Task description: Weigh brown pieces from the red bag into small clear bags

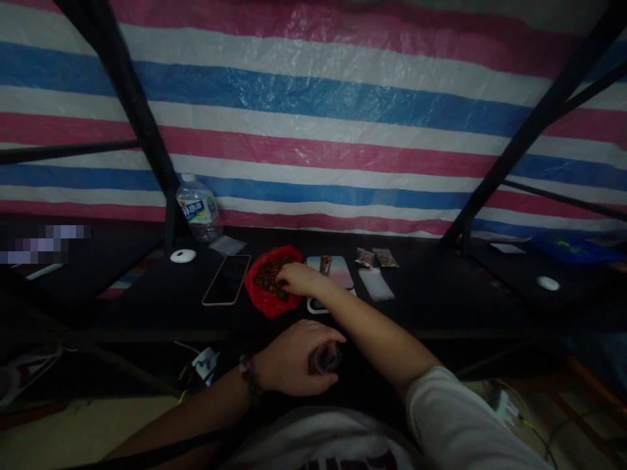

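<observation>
My left hand (296, 360), a beaded bracelet at its wrist, is curled around a small clear cup (326, 360) near my body. The cup's mouth faces up, and its contents are too dark to tell. My right hand (296, 279) dips into an open red plastic bag (274, 309) of small brown pieces (267, 277), perhaps beans or nuts. Its fingers are bent together among them, and the fingertips are hidden. Beside the bag lies a small digital scale (343, 271), partly covered by my right forearm. A little clear container (325, 264) with brown contents stands on it.
Left of the bag lie a phone (227, 281), a white computer mouse (183, 256) and a clear plastic packet (228, 245), with a large water bottle (200, 210) behind. Right of the scale are two filled small bags (386, 257) and empty clear bags (376, 284). Black metal posts (147, 140) flank the black table.
</observation>
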The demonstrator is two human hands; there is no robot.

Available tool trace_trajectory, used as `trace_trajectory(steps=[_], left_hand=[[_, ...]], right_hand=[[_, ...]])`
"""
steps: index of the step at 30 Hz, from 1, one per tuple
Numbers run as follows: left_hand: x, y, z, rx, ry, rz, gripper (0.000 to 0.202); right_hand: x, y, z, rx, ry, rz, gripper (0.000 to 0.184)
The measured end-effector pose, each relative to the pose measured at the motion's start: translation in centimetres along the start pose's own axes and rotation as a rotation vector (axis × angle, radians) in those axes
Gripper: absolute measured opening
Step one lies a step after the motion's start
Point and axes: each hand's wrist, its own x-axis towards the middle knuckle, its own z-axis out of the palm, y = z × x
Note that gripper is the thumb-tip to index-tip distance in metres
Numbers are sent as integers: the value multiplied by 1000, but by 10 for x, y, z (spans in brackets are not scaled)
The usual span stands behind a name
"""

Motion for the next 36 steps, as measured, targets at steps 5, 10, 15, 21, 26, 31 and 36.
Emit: trace_trajectory(steps=[5, 10, 15, 21, 26, 31, 36], left_hand=[[-1, -8, -5, 29, -11, 4, 51], [-1, -12, -8, 47, -5, -10, 50], [-1, -10, -11, 59, 21, -28, 47], [-2, -14, -9, -35, 110, -122, 48], [1, -27, -3, -208, 199, -223, 45], [3, -38, 0, -304, 235, -272, 42], [6, -48, 0, -321, 310, -362, 38]], right_hand=[[8, -2, 9, -11, -42, 10, 26], [6, -2, 7, 18, -20, -2, 23], [-19, 14, -10, 84, 436, 111, 51], [-66, 65, -16, 113, 634, 479, 77], [-82, 88, 3, 220, 428, 625, 67], [-77, 88, 6, 214, 394, 619, 41], [-77, 80, 0, 248, 476, 623, 33]])
